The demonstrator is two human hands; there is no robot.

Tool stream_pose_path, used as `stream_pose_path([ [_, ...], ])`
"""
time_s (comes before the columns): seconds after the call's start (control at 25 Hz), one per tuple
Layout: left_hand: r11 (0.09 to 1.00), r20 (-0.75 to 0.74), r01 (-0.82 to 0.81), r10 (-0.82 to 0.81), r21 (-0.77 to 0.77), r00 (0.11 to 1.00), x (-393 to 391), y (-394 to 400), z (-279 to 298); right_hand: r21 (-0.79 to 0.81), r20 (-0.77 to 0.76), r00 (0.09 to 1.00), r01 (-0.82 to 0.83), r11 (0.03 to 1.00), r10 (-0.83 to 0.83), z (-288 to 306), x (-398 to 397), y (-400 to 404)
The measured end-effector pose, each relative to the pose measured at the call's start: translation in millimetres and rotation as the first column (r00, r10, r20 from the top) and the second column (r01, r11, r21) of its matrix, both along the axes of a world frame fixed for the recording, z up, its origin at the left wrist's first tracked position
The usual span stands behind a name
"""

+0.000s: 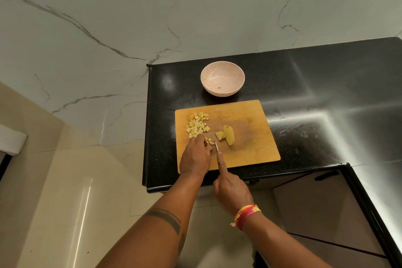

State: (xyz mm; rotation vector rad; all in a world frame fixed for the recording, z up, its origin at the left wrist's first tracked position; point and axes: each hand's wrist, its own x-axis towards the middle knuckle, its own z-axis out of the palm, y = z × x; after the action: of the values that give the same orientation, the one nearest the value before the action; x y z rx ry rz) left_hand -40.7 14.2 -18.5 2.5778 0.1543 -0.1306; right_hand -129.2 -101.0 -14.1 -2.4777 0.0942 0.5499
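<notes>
The grip of the right hand [232,191] is closed round the knife [216,146], forefinger along its spine, blade pointing away, beside the potato strip [210,142] just left of it, which the left hand [195,156] pins under curled fingers.

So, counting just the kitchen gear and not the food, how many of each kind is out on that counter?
Bowl: 1
Board: 1
Knife: 1
Total: 3
</notes>
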Motion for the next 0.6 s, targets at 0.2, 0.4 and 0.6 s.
stream_pose_path([
  [0.2, 0.996, 0.012, -0.022, 0.021, 0.082, 1.000, 18.2, 0.1, 2.2, 0.036, 0.075, 0.996, 0.038, 0.999, -0.040, 3.5, 17.8, 3.1],
  [0.4, 0.993, 0.076, 0.112, -0.113, 0.025, 0.991, 24.8, -18.1, 5.5, 0.045, 0.110, 0.988, 0.102, 0.994, -0.106, 7.9, 12.4, -25.4],
  [0.6, 0.983, 0.062, 0.181, -0.181, 0.014, 0.982, 36.7, -24.0, 1.8, 0.015, 0.106, 0.992, 0.072, 0.997, -0.073, 3.4, 19.4, -32.1],
])
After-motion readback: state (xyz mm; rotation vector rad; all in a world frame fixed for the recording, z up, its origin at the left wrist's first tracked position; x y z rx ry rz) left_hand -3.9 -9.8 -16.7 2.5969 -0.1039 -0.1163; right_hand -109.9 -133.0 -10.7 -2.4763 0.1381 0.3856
